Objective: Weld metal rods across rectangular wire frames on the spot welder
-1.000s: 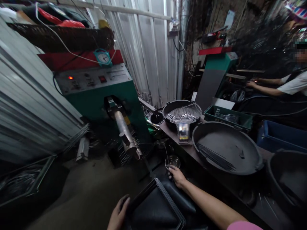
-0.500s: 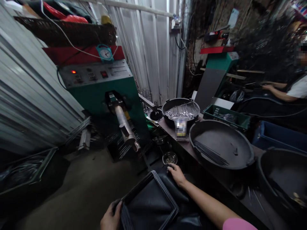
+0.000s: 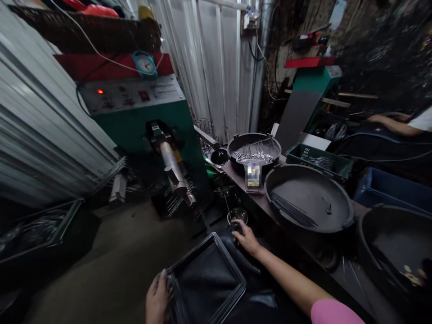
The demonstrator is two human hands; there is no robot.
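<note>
On my lap, over dark shiny cloth [image 3: 265, 299], lies a stack of dark rectangular wire frames [image 3: 231, 265]. My left hand [image 3: 157, 294] is closed around the near left side of the stack; some of its fingers are hidden behind it. My right hand [image 3: 248, 238] is past the stack's far corner, its fingers closed on a thin rod [image 3: 228, 207] that points up and away. The end inside the hand is dark and hard to make out. Just beyond those fingers is a small metal bowl [image 3: 242, 216] with unclear contents.
A green machine [image 3: 141, 135] with a metal arm [image 3: 173, 166] stands ahead left. Along the right, a bench bears round black pans [image 3: 313, 193], one with dark rods, and a green basket [image 3: 340, 166]. A blue bin [image 3: 388, 191] lies beyond. Another person's hand [image 3: 381, 119] shows far right.
A thin rod now shows upright at my right hand, whose fingers have closed. The frame stack has shifted slightly up and left in view, and my left hand still holds it.
</note>
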